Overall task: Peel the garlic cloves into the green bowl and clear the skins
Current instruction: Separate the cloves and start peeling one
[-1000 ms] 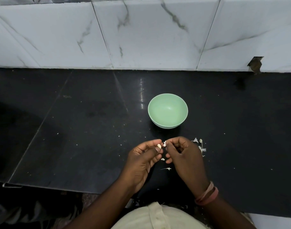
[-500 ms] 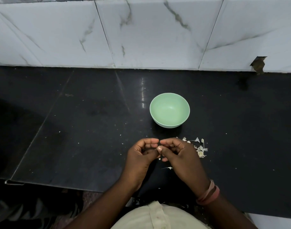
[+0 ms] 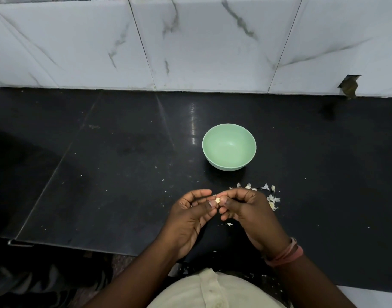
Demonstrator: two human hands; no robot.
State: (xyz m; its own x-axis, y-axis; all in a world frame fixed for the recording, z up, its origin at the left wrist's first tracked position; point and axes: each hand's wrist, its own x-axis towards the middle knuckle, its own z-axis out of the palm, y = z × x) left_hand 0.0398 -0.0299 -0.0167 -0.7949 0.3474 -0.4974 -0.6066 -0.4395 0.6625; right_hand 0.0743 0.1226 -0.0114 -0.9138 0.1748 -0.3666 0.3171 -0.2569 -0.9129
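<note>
More skins [image 3: 271, 200] now beside both hands [image 3: 190, 215] [image 3: 248, 210], grasping one garlic clove [image 3: 217, 200] over black counter [image 3: 101, 185].

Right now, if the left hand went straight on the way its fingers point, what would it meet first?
The left hand points rightward at the right hand; both pinch the garlic clove between them. It would likely meet the right hand's fingers at once, not the green bowl.

A polished black stone tabletop [image 3: 115, 178] runs back to a wall of white grey-veined marble tiles [image 3: 201, 43]. One tile has a chipped brown notch [image 3: 349, 86] at its base.
</note>
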